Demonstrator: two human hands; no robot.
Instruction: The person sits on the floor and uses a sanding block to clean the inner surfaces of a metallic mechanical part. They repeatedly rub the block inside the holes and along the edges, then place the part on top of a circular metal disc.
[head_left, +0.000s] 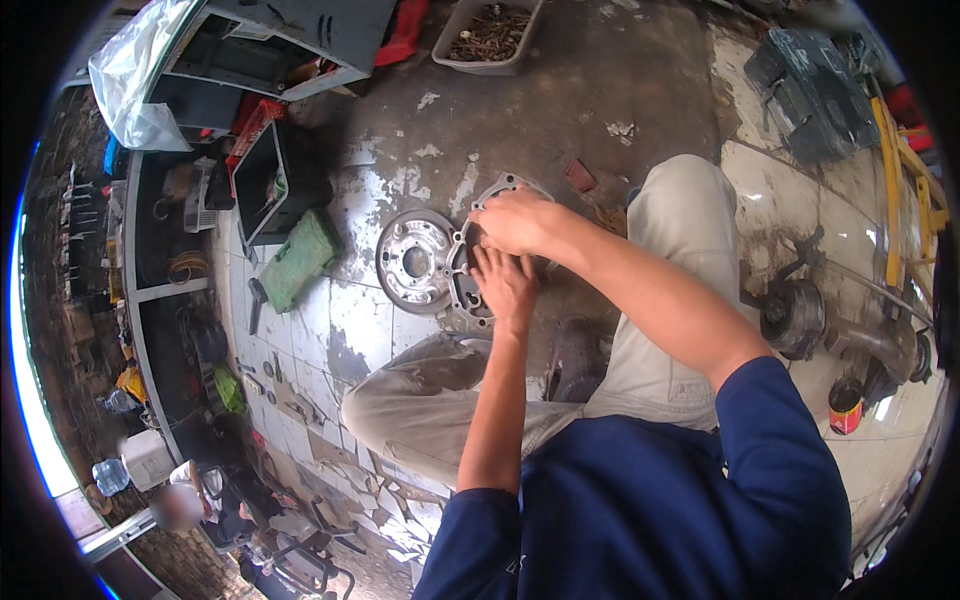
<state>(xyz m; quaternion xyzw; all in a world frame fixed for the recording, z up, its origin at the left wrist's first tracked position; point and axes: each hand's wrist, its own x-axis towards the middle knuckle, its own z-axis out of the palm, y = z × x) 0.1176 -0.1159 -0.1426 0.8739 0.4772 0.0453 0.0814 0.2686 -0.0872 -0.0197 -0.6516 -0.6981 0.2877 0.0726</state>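
A cast metal housing plate with bolt holes along its edge lies before me between my legs. My left hand rests over its middle with the fingers spread, pointing up the picture. My right hand is bent over the upper part of the plate, fingers curled near its rim; whether it grips anything is hidden. Touching or just overlapping the plate's left side is a round metal disc with a central hole and several smaller openings.
Left stand a black bin, a green case and a cabinet. A tray of bolts is at the top. To the right are a black case, a greasy metal assembly and a red can. A person sits lower left.
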